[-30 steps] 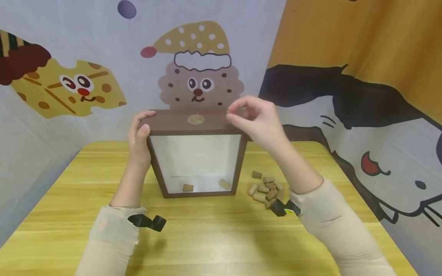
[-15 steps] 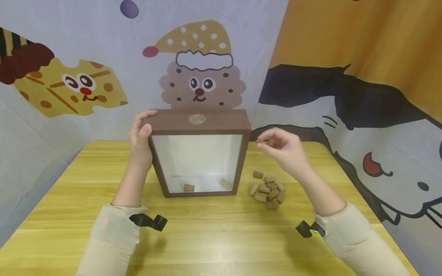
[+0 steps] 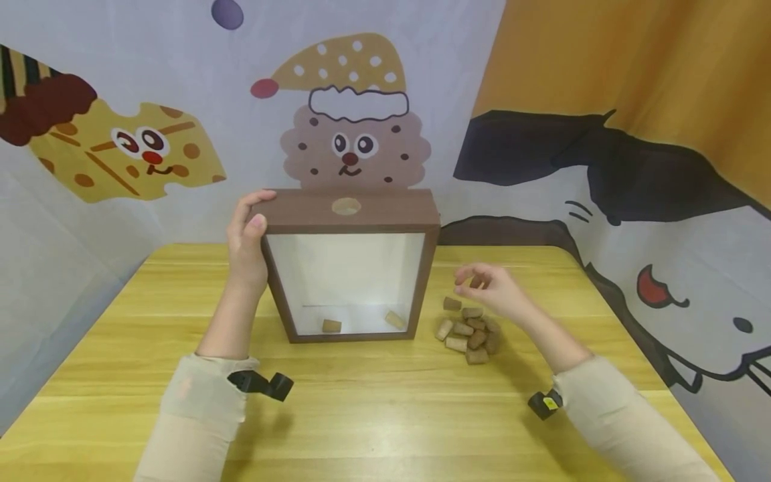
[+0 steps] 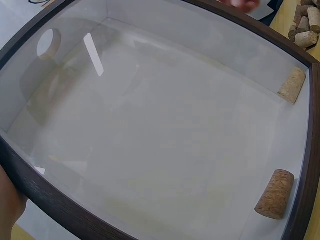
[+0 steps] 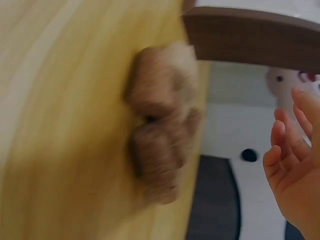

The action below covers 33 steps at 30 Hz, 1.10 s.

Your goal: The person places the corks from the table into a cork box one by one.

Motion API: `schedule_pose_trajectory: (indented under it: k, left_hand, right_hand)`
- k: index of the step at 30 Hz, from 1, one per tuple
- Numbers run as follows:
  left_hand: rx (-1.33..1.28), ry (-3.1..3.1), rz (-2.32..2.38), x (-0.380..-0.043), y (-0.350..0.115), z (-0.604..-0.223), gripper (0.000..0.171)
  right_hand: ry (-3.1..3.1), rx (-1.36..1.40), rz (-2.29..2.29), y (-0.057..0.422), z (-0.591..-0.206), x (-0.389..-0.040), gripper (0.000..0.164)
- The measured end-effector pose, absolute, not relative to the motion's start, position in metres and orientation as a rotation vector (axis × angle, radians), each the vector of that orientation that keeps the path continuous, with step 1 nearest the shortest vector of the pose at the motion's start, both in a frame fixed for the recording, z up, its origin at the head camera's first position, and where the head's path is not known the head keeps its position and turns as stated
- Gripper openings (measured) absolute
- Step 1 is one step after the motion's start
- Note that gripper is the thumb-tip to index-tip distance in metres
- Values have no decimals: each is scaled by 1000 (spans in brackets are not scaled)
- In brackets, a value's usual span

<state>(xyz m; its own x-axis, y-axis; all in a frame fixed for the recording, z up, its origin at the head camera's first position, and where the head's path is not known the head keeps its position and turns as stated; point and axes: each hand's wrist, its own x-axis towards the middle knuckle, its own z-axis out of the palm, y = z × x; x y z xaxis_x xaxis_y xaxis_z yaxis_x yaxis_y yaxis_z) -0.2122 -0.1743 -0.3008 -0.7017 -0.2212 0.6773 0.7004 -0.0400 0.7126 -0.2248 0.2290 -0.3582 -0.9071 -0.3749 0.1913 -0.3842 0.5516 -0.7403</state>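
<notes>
- Head view: just toward the person from the fingertips of the right hand (image 3: pixel 496 292), a lone cork (image 3: pixel 452 304) on the desk (image 3: pixel 361 415), lying on its side, long way left to right, a small gap showing between.
- Much nearer to the right hand than to the left hand (image 3: pixel 247 251).
- A bit closer to the person, a cork pile (image 3: pixel 462 329), pointing all ways.
- Right hand loosely bent, thumb and fingers apart, with nothing seen in it.
- Left hand gripping the top left corner of the brown box (image 3: pixel 391 211), thumb in front.
- Brown box standing up, left of the corks, round hole (image 3: pixel 346 206) on top.
- On the box floor, lying down, well apart: left inside cork (image 3: pixel 332 326) and right inside cork (image 3: pixel 395 320).
- Left wrist view: same two corks inside, cork pile outside past the far side; only an edge of the left hand.
- Right wrist view: corks on the desk near the box, too blurry to tell which way pointing; right hand curved, with no cork in it.
</notes>
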Motion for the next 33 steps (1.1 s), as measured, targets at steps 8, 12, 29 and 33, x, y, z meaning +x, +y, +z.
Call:
schedule_pose_trajectory:
  k: [8, 12, 29, 33]
  left_hand:
    - [-517, -1598, -1796, -210, -173, -299, 50]
    - [-518, -1599, -1806, -210, -173, -299, 52]
    - [-529, -1610, -1795, -209, -173, -298, 50]
    - [-539, -1606, -1788, -209, -174, -300, 48]
  right_hand:
    - [-2883, 771, 1272, 241, -386, -237, 36]
    - [-2939, 776, 1274, 245, -394, -242, 39]
    - [-2998, 826, 1265, 241, -416, -264, 30]
    - [-2989, 813, 1257, 240, -418, -263, 29]
